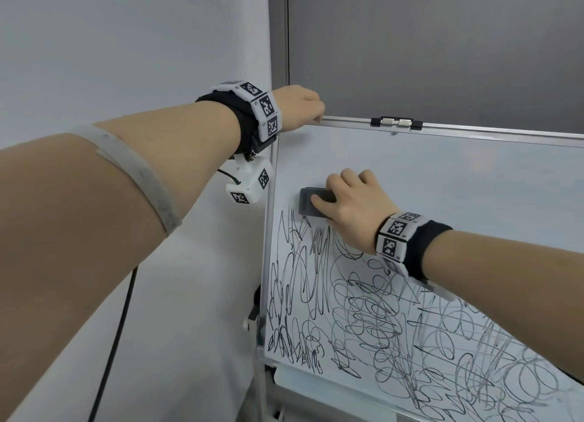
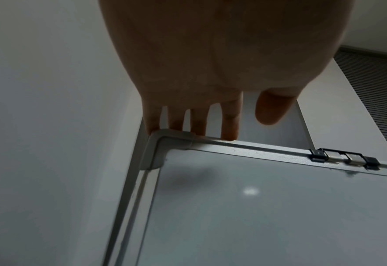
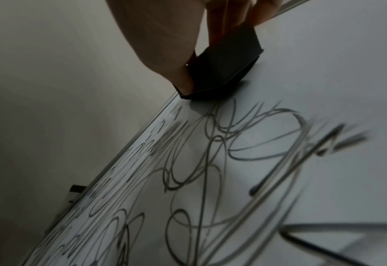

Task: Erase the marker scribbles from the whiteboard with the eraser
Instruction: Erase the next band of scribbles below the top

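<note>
While right hand (image 1: 350,213) grip clamps eraser (image 1: 311,201) above scribbles (image 1: 363,308), left hand (image 1: 300,105) grip hooks whiteboard (image 1: 442,175) corner

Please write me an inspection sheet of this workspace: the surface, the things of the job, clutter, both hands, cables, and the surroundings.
Surface: whiteboard, upper band bare, metal frame.
Job's things: dark eraser flat on the board near its left edge; black scribbles fill the part below it.
Clutter: black and silver clip on the top frame.
Grippers: left hand grips the board's top-left corner; right hand holds the eraser.
Cables: black cable hangs below the left arm.
Surroundings: white wall at left, grey panel behind the board.
</note>
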Available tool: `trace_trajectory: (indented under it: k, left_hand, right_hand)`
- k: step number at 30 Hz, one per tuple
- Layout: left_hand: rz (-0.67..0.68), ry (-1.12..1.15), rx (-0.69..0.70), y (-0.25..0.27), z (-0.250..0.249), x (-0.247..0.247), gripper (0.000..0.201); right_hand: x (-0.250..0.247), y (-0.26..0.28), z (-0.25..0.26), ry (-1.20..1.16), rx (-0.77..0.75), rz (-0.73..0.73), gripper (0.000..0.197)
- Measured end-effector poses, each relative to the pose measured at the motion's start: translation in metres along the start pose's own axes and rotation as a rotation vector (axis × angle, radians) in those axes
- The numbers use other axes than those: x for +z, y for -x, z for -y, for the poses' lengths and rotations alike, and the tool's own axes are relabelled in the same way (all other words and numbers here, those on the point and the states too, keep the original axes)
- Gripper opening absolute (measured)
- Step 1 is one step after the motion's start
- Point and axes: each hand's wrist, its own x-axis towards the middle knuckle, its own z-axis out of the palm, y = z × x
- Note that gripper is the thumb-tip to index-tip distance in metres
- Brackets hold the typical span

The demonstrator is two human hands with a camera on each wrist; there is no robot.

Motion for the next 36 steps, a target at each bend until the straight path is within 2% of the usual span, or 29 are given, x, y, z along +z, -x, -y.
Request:
trace_trajectory:
  k: [5,10,15,20,22,25,30,32,34,36]
  left_hand:
    - [0.023,-0.017,0.033,0.004,0.0,-0.003,0.033]
    - [0.069,-0.018,0.058,0.005,0.004,-0.008,0.036]
    - [0.026,-0.012,0.037,0.006,0.003,-0.004,0.033]
    - [-0.027,0.047,0.044,0.008,0.011,0.006,0.034]
    - [-0.04,0.08,0.046,0.009,0.012,0.007,0.034]
    - [-0.027,0.099,0.053,0.007,0.011,0.007,0.035]
    - [-0.019,0.109,0.052,0.009,0.014,0.005,0.036]
    - [-0.01,0.113,0.051,0.011,0.012,0.005,0.038]
    - [0.001,0.131,0.045,0.01,0.012,0.005,0.041]
    - [0.005,0.127,0.038,0.01,0.012,0.005,0.039]
  right_hand:
    - [-0.001,0.006,0.024,0.064,-0.29,0.165,0.032]
    - [-0.019,-0.029,0.009,0.12,-0.116,0.131,0.04]
    - [-0.016,-0.021,0.03,0.137,-0.277,0.295,0.036]
    - [-0.027,-0.039,0.019,0.169,-0.145,0.232,0.041]
    - [-0.024,-0.036,0.026,0.146,-0.21,0.256,0.041]
    - [-0.019,-0.024,0.045,0.135,-0.319,0.396,0.037]
    - [-0.025,-0.038,0.034,0.184,-0.177,0.262,0.038]
    - [-0.025,-0.037,0.038,0.182,-0.252,0.278,0.042]
    - [-0.022,-0.029,0.052,0.165,-0.362,0.391,0.043]
    - [-0.023,-0.027,0.058,0.171,-0.366,0.427,0.041]
